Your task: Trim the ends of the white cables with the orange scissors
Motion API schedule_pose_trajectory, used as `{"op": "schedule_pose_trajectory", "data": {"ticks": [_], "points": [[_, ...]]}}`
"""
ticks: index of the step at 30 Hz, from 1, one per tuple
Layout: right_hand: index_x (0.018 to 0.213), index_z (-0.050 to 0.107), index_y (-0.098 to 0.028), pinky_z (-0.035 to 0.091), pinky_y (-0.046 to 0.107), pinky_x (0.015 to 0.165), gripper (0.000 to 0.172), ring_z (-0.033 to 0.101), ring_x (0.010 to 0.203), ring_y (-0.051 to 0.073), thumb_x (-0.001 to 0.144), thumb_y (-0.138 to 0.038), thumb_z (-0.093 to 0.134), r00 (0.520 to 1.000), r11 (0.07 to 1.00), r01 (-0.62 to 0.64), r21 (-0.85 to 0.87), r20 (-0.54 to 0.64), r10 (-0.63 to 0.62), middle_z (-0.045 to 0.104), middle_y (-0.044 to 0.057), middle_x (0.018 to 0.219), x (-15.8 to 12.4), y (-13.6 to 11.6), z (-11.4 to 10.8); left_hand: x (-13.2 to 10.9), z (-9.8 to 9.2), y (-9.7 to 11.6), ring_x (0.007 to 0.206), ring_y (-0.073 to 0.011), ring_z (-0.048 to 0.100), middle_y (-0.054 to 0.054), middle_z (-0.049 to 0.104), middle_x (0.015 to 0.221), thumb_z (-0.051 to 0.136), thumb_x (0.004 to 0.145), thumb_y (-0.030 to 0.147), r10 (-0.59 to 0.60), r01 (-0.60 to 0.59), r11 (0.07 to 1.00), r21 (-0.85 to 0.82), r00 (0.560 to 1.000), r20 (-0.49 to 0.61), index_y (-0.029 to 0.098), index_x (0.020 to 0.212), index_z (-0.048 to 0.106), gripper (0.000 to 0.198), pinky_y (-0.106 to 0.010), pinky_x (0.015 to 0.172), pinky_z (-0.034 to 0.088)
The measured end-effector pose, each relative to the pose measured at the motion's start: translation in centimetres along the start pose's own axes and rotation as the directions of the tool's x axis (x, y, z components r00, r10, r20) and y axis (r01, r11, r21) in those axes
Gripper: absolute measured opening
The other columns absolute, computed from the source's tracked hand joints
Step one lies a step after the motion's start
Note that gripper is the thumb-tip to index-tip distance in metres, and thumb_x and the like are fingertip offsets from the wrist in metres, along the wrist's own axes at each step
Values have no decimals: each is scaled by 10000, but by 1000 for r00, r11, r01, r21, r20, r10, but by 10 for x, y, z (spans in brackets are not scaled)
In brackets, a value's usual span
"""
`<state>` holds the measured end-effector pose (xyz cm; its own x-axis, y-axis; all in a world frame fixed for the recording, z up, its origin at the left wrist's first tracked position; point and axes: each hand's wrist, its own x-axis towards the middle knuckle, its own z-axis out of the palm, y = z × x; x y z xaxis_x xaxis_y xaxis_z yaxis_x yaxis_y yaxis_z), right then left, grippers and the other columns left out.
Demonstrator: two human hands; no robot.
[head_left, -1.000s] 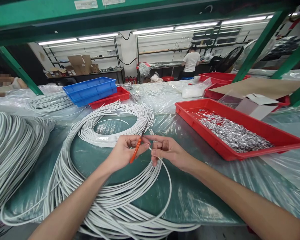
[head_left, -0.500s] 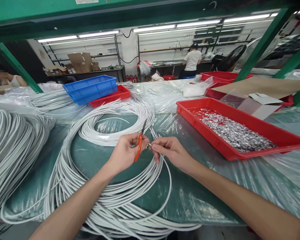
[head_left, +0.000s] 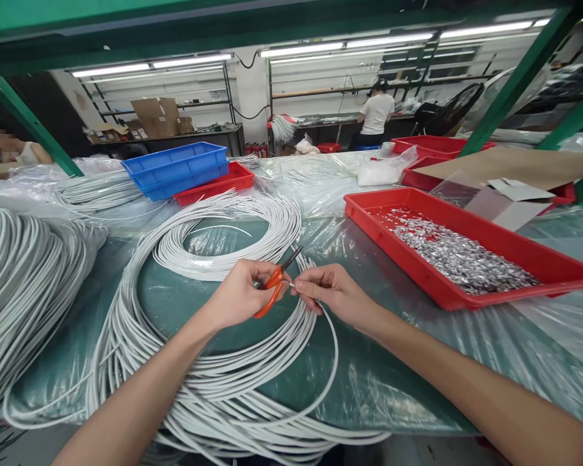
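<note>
Orange-handled scissors [head_left: 273, 288] sit in my left hand [head_left: 240, 292], their dark blades pointing up and to the right. My right hand [head_left: 335, 294] pinches a white cable [head_left: 334, 362] close to its tip, and the cable loops down from there toward the front of the table. Both hands' fingertips nearly meet at the cable end; its fine detail is too small to make out. Beneath and around the hands lies a large coil of white cables [head_left: 126, 323], with a smaller coil [head_left: 214, 262] just behind them.
On the right stands a red tray [head_left: 466, 301] holding many small silvery metal pieces [head_left: 466, 259]. A thick cable bundle [head_left: 34, 291] fills the left side. Farther back are a blue bin [head_left: 177, 169], a red bin [head_left: 240, 178] and a person [head_left: 376, 113]. Green posts [head_left: 519, 84] frame the bench.
The scissors have turned in my left hand, so the blades now lean further right, toward the cable end. My right hand keeps its pinch on the cable.
</note>
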<state>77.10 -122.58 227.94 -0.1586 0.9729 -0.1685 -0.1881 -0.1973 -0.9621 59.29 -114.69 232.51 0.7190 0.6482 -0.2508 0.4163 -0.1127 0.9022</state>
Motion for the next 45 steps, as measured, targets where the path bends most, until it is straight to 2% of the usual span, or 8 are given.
{"op": "schedule_pose_trajectory", "data": {"ticks": [5, 11, 14, 18, 24, 28, 36, 45], "points": [[717, 651, -110, 318, 220, 430, 379, 421, 412, 73, 795, -481, 678, 1000, 999, -18, -28, 22, 18, 489, -30, 480, 0, 1, -1, 1, 1, -4, 569, -93, 370, 34, 461, 585, 574, 746, 169, 43, -45, 992, 121, 999, 24, 150, 644, 613, 112, -225, 560, 327], [719, 654, -112, 311, 217, 429, 368, 425, 411, 70, 794, -472, 669, 999, 993, -37, -113, 32, 41, 499, -26, 496, 0, 3, -3, 2, 0, -6, 589, -84, 278, 76, 375, 565, 544, 730, 117, 134, -149, 935, 322, 989, 68, 159, 579, 466, 176, -296, 797, 323], [687, 630, -120, 318, 218, 429, 352, 424, 411, 70, 806, -451, 653, 998, 990, -46, -135, 33, 51, 501, -23, 506, 0, 4, -2, 2, 1, -7, 596, -91, 266, 78, 365, 548, 536, 718, 109, 122, -145, 926, 350, 989, 86, 162, 566, 436, 190, -300, 778, 302], [632, 591, -132, 327, 217, 431, 372, 428, 418, 70, 813, -454, 645, 998, 991, -46, -130, 40, 51, 500, -19, 507, 1, 4, -1, 1, 3, -7, 604, -96, 323, 62, 411, 556, 540, 713, 115, 100, -115, 948, 297, 993, 66, 161, 572, 470, 164, -277, 714, 315], [707, 649, -121, 322, 218, 422, 367, 433, 407, 73, 781, -480, 673, 998, 995, -50, -92, 26, 53, 511, -23, 495, 1, 3, 0, 0, 2, -8, 583, -94, 355, 40, 422, 577, 555, 717, 148, 59, -69, 982, 175, 996, 60, 151, 605, 548, 111, -223, 549, 296], [708, 658, -119, 328, 220, 425, 397, 433, 404, 73, 760, -511, 694, 998, 996, -55, -77, 19, 56, 512, -25, 484, 0, 3, -1, 1, 1, -9, 589, -95, 395, 15, 496, 637, 575, 706, 166, 41, -46, 990, 137, 998, 43, 125, 693, 644, 81, -214, 536, 331], [715, 664, -112, 324, 218, 421, 390, 430, 398, 70, 766, -497, 689, 998, 994, -62, -85, 12, 64, 515, -23, 493, 0, 4, -2, 1, 1, -6, 571, -80, 351, 32, 458, 600, 544, 730, 154, 25, -34, 994, 108, 996, 81, 130, 639, 591, 106, -211, 528, 306], [678, 653, -127, 349, 211, 417, 309, 447, 415, 75, 763, -416, 719, 997, 991, -28, -129, -74, 19, 547, -12, 522, -1, 4, 2, 2, 8, -7, 571, -81, 375, 32, 487, 602, 565, 693, 169, -19, 20, 1000, 4, 1000, -8, 141, 665, 588, 45, -205, 520, 304]]}}
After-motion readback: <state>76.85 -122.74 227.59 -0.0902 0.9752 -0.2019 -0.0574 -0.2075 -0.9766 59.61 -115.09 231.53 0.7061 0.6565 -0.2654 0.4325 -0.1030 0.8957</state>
